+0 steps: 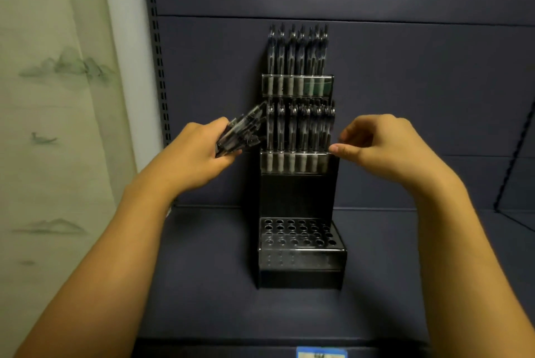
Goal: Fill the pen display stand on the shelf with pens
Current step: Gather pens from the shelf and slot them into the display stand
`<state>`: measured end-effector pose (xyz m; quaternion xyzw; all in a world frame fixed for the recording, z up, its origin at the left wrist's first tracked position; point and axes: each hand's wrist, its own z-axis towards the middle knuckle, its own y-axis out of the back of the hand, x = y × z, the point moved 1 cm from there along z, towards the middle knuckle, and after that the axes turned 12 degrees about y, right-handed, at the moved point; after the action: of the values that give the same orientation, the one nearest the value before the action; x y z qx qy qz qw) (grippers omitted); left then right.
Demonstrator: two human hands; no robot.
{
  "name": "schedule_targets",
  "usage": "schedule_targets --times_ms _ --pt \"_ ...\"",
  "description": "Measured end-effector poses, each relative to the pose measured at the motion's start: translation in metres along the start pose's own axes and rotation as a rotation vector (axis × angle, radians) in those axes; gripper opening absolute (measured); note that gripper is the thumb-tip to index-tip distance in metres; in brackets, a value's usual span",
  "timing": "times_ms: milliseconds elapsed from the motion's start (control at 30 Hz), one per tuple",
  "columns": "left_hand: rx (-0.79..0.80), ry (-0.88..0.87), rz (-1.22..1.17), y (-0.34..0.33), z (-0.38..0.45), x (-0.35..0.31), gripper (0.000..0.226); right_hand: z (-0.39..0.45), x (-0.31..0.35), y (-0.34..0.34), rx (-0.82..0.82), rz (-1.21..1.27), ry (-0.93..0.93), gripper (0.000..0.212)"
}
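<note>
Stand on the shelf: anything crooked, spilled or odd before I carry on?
Nothing stands out. The stand sits upright, and pens in its top tier and middle tier stand straight. The bottom tier shows only empty holes. The left hand holds spare pens.

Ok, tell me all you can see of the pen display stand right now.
The pen display stand is black and glossy, standing upright on the dark shelf against the back panel. It has three stepped tiers. The top tier and middle tier hold rows of upright pens; the bottom tier shows only empty round holes. The right hand is at the middle tier's right edge; contact is unclear. The left hand holds a bundle of pens beside it.
</note>
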<state>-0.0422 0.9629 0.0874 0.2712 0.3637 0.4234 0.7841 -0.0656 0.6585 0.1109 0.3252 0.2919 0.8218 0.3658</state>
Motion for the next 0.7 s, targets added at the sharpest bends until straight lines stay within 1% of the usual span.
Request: schedule_targets --times_ms 133,267,367,533,600,700 --pt "0.075 -0.015 0.007 -0.008 -0.022 0.01 0.022 -0.026 0.019 -0.008 0.006 -0.046 -0.019 0.026" --pt "0.154 -0.007 0.04 -0.019 -0.044 0.019 0.02 -0.05 0.038 -0.02 0.016 0.006 -0.036 0.022" --pt "0.2 -0.003 0.071 -0.027 -0.057 0.022 0.02 -0.064 0.05 -0.031 0.056 0.076 -0.04 0.021" --pt "0.235 -0.022 0.16 -0.036 -0.069 0.015 0.021 -0.073 0.065 -0.05 0.11 0.301 -0.019 0.025" --pt "0.256 -0.03 0.18 -0.038 -0.073 0.009 0.021 -0.072 0.069 -0.062 0.126 0.435 -0.021 0.026" --pt "0.311 -0.025 0.199 -0.039 -0.076 -0.001 0.022 -0.072 0.069 -0.078 0.11 0.597 -0.023 0.025"
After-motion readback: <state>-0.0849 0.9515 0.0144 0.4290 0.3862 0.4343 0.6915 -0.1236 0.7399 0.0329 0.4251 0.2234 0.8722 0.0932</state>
